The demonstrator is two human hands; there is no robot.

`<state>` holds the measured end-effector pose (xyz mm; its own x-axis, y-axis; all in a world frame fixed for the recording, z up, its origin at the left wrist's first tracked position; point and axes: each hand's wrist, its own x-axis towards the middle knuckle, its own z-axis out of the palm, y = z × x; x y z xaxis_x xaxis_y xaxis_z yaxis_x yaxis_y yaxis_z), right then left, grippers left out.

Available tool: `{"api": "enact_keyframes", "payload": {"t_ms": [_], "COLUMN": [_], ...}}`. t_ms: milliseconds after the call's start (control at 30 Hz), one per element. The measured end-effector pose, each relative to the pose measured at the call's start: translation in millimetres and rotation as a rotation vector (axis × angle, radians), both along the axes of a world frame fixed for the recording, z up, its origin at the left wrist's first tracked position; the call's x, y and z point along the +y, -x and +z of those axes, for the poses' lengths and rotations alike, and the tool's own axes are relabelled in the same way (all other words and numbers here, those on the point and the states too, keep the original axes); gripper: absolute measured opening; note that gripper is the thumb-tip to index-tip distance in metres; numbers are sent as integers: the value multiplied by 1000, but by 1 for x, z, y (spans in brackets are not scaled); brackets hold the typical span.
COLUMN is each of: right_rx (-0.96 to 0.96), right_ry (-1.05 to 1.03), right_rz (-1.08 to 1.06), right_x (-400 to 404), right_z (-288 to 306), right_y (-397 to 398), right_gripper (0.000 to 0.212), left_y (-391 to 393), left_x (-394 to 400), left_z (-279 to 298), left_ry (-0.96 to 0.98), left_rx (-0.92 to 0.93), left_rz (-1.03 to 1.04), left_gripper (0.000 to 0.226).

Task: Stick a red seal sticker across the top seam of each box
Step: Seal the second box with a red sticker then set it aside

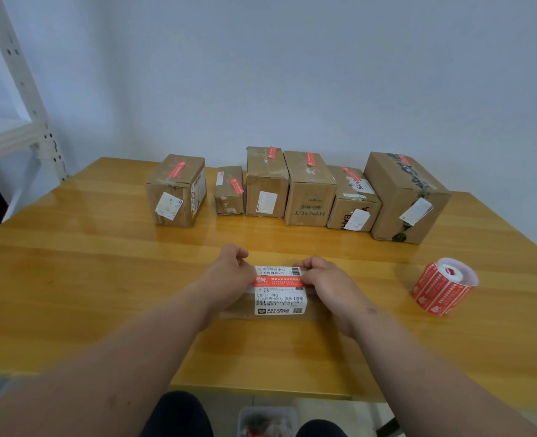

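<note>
A glossy yellow wooden table (103,279) carries everything. Along its far side stands a row of six cardboard boxes (311,190), each with a red sticker on top. A flat box (280,298) lies near the front edge, and a roll of red stickers (443,287) rests to its right.

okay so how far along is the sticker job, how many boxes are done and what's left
Done: the six boxes in the back row each show a red seal on top. In hand: the left hand and right hand are pressing a red seal sticker across the near box. No unsealed box shows besides this one. The sticker roll sits to the right.
</note>
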<state>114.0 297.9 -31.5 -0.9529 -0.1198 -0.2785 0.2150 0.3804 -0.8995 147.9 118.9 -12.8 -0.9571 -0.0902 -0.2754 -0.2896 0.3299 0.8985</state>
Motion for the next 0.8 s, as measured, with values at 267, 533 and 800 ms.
{"api": "enact_keyframes", "payload": {"t_ms": [267,533,800], "right_rx": [-41,-8,-10], "right_ry": [32,-18,-45], "right_rz": [85,59,57], "right_x": [7,4,2], "right_z": [2,3,9], "right_y": [0,-2,-7], "right_gripper": [24,21,21], "left_y": [-1,0,-2], "left_x": [-7,-5,-2], "left_z": [-1,-4,-6], "left_ry": [-54,-39,-52], "left_rx": [-40,-17,1], "left_rz": [-51,-8,22], "left_gripper": [43,37,34]}}
